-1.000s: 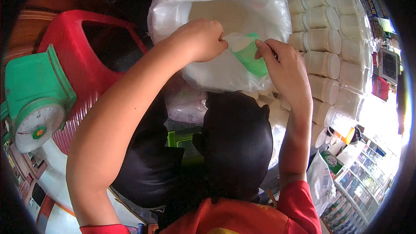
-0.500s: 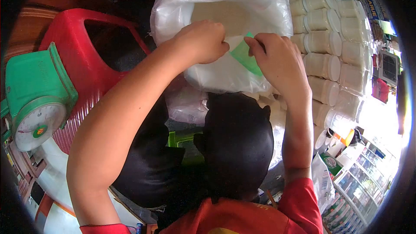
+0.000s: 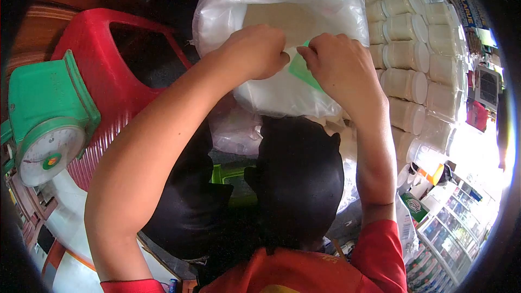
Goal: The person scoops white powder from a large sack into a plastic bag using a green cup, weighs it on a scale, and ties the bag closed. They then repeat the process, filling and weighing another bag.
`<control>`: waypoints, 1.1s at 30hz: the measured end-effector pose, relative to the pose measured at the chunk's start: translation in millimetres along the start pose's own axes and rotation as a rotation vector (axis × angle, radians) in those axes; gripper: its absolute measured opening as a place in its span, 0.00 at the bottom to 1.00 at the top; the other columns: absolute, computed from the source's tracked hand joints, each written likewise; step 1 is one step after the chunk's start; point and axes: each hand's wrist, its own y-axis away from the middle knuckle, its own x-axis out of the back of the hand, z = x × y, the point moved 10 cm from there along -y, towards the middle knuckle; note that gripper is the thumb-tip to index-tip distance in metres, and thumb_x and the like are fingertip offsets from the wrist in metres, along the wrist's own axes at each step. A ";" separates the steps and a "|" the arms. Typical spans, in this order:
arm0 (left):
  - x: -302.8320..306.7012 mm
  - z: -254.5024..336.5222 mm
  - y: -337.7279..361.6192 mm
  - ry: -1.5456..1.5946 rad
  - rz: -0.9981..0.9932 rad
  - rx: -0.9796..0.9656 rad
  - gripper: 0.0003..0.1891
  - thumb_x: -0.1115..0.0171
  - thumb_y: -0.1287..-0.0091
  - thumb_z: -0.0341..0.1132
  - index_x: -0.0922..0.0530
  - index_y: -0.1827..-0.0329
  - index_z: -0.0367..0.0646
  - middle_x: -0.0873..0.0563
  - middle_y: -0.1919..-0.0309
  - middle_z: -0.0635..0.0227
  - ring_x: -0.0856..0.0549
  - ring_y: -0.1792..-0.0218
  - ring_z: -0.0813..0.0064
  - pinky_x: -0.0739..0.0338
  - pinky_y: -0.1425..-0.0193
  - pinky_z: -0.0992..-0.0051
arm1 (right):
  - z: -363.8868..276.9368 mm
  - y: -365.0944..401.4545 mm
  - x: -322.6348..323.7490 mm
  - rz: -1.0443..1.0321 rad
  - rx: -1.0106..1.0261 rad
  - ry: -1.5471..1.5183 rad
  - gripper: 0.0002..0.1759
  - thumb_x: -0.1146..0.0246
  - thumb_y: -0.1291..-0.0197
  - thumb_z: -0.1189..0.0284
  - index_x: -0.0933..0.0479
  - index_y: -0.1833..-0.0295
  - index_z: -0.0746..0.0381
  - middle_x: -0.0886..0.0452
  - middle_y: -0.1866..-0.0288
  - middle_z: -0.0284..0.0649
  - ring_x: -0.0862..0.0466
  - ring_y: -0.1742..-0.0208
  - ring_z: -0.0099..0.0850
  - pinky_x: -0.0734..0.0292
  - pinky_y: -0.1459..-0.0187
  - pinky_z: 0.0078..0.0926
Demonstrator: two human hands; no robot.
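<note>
A large clear plastic bag (image 3: pixel 217 21) stands wide, its rim folded outward, with pale loose material (image 3: pixel 287 15) inside. Over its mouth is my left hand (image 3: pixel 259 50), fingers curled closed; I cannot tell what is in its grip. Facing it on the right, my right hand (image 3: pixel 342 65) is closed with thumb and fingertips at the upper edge of a thin, translucent green plastic piece (image 3: pixel 304 70). This green piece hangs over the bag's opening, partly covered by my right hand. The two hands are a short gap apart.
Stacked lidded plastic jars (image 3: pixel 404 54) line the right side. A red plastic chair (image 3: pixel 130 95) stands at left, beside a green dial scale (image 3: pixel 51 103). Below the bag are my dark-clad knees (image 3: pixel 301 179) and a bright green plastic object (image 3: pixel 230 174).
My right hand has moved slightly up and left, covering more of the green plastic piece. My left hand stays closed in nearly the same place; the whole view has shifted slightly.
</note>
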 end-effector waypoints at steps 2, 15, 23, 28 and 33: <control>0.3 -1.3 0.0 -0.010 -0.005 0.008 0.14 0.37 0.34 0.38 0.11 0.61 0.34 0.10 0.61 0.46 0.10 0.55 0.46 0.16 0.47 0.52 | -0.8 -2.2 -2.8 -0.084 -0.027 0.002 0.20 0.38 0.29 0.60 0.14 0.66 0.65 0.14 0.68 0.52 0.14 0.60 0.55 0.21 0.53 0.53; 0.6 -10.5 -1.2 -0.009 -0.013 -0.006 0.14 0.35 0.35 0.41 0.16 0.62 0.35 0.11 0.63 0.47 0.12 0.58 0.44 0.19 0.53 0.51 | -21.2 -8.5 8.7 -0.041 0.094 0.045 0.18 0.36 0.31 0.61 0.15 0.67 0.64 0.14 0.71 0.52 0.13 0.64 0.54 0.19 0.56 0.51; 1.1 -14.9 -1.7 0.010 0.033 -0.025 0.13 0.34 0.34 0.41 0.16 0.63 0.37 0.12 0.65 0.48 0.12 0.58 0.44 0.19 0.53 0.53 | -23.9 -2.4 14.9 -0.037 0.136 0.058 0.17 0.34 0.33 0.61 0.15 0.66 0.64 0.14 0.70 0.51 0.13 0.64 0.53 0.19 0.57 0.50; 2.2 -14.3 -2.0 0.012 0.013 -0.010 0.14 0.34 0.34 0.41 0.16 0.64 0.37 0.12 0.65 0.48 0.12 0.59 0.44 0.18 0.52 0.53 | -29.8 5.6 20.0 -0.046 0.179 0.060 0.13 0.33 0.37 0.64 0.13 0.67 0.64 0.12 0.69 0.52 0.10 0.63 0.51 0.17 0.60 0.49; 7.7 -12.8 -1.9 -0.013 0.061 -0.040 0.14 0.34 0.35 0.41 0.15 0.64 0.36 0.11 0.65 0.47 0.12 0.59 0.44 0.18 0.52 0.53 | -11.7 13.7 27.6 -0.032 0.065 0.054 0.17 0.34 0.33 0.60 0.14 0.63 0.65 0.14 0.69 0.51 0.13 0.63 0.54 0.19 0.57 0.49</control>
